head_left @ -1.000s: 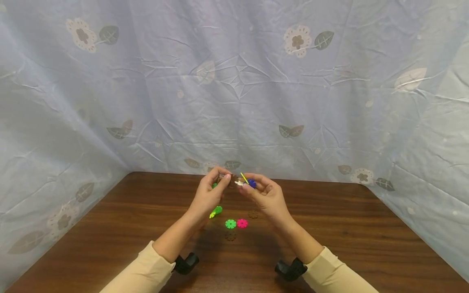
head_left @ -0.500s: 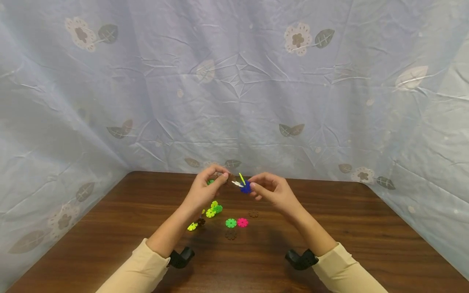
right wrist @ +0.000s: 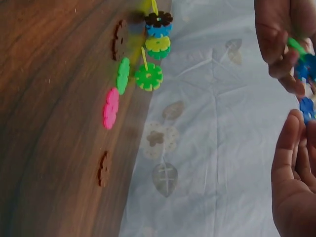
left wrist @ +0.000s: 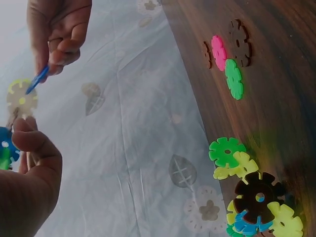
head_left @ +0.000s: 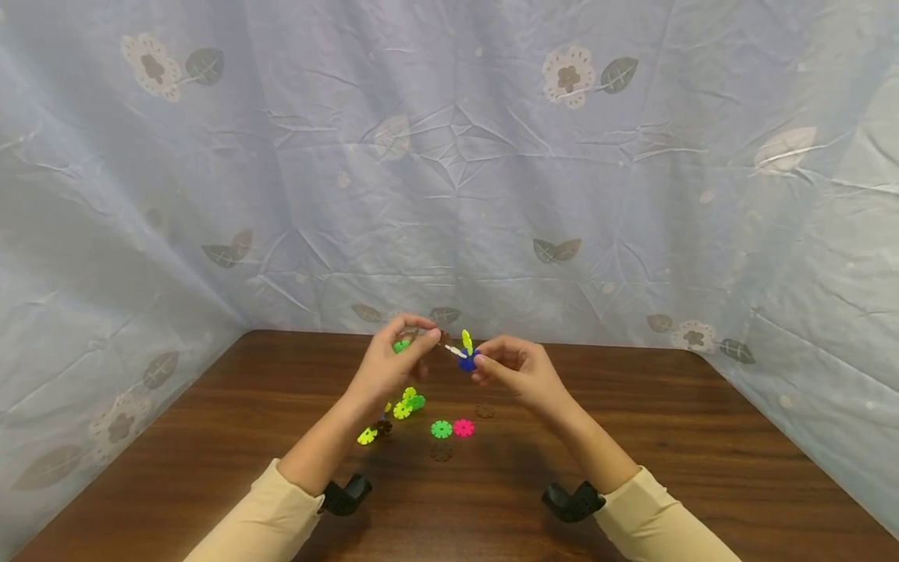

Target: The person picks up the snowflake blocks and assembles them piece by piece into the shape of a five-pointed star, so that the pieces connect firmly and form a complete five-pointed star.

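Note:
Between finger and thumb my left hand (head_left: 393, 361) pinches a brown notched disc (head_left: 443, 337). A green disc (head_left: 401, 346) shows by its palm, and the left wrist view has a blue disc (left wrist: 4, 140) beside this hand. My right hand (head_left: 523, 368) pinches the edge of a dark blue disc (head_left: 467, 361). A white disc (head_left: 455, 351) and a yellow disc (head_left: 467, 341) stick out from the blue one. The white disc reaches towards the brown one; whether they are joined I cannot tell. Both hands are raised over the table.
On the wooden table (head_left: 604, 437) lie a green disc (head_left: 442, 429), a pink disc (head_left: 463, 428) and two brown discs, one nearer (head_left: 442, 453). Further left is a group of joined discs, including a yellow one (head_left: 367, 435). A patterned curtain (head_left: 449, 195) surrounds the table.
My right hand has shifted right and now grips the blue disc by its outer edge. The left forearm has moved slightly left, uncovering the group of discs. The yellow disc has turned.

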`<control>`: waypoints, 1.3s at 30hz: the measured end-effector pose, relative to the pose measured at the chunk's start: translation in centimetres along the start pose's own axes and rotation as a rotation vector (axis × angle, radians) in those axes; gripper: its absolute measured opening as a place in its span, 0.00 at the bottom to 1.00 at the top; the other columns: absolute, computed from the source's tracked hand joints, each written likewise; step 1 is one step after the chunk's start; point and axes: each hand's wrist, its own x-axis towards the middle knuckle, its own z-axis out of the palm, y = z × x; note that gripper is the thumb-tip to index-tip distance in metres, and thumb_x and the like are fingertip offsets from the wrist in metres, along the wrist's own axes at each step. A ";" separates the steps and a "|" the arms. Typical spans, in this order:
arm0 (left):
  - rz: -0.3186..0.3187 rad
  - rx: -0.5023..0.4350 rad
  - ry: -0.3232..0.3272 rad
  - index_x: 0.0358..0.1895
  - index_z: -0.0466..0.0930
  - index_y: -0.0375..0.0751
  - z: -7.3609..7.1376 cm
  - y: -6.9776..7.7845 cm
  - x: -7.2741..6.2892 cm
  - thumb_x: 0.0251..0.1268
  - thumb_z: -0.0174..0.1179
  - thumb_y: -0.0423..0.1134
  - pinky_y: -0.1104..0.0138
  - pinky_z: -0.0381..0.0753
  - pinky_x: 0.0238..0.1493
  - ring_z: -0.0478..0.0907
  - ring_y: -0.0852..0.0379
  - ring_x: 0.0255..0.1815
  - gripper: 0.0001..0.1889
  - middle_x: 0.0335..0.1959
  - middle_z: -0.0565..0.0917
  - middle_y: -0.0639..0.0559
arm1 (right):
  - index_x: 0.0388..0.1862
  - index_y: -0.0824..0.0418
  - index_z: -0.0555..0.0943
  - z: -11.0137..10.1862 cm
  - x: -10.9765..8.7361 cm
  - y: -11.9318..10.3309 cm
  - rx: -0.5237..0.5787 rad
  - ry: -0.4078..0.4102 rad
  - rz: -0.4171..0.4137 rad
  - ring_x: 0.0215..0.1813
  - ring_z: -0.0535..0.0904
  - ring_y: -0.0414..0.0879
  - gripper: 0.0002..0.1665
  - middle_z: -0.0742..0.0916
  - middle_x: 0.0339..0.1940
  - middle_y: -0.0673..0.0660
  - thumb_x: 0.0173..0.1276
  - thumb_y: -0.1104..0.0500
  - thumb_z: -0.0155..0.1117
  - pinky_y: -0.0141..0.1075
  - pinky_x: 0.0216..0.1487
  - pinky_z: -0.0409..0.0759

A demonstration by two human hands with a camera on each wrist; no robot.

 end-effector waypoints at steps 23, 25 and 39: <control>0.059 -0.166 0.042 0.53 0.80 0.33 4.4 -2.5 -0.2 0.79 0.60 0.40 0.69 0.82 0.37 0.82 0.62 0.35 0.13 0.35 0.84 0.60 | 0.45 0.64 0.82 2.4 -0.4 0.4 0.234 0.039 0.102 0.39 0.90 0.41 0.04 0.92 0.35 0.47 0.77 0.64 0.65 0.39 0.51 0.90; 0.051 -0.168 0.039 0.55 0.80 0.33 4.4 -2.5 -0.2 0.78 0.60 0.39 0.70 0.83 0.37 0.82 0.61 0.35 0.13 0.34 0.84 0.60 | 0.44 0.63 0.82 2.4 -0.4 0.4 0.240 0.026 0.104 0.39 0.90 0.41 0.03 0.92 0.35 0.47 0.77 0.64 0.65 0.38 0.51 0.90; 0.054 -0.141 0.054 0.48 0.80 0.35 3.7 -1.9 0.0 0.77 0.62 0.39 0.67 0.83 0.34 0.80 0.60 0.39 0.09 0.35 0.85 0.61 | 0.49 0.69 0.84 -1.5 0.7 1.8 -0.315 -0.015 0.019 0.43 0.90 0.50 0.13 0.91 0.44 0.65 0.80 0.58 0.62 0.45 0.48 0.90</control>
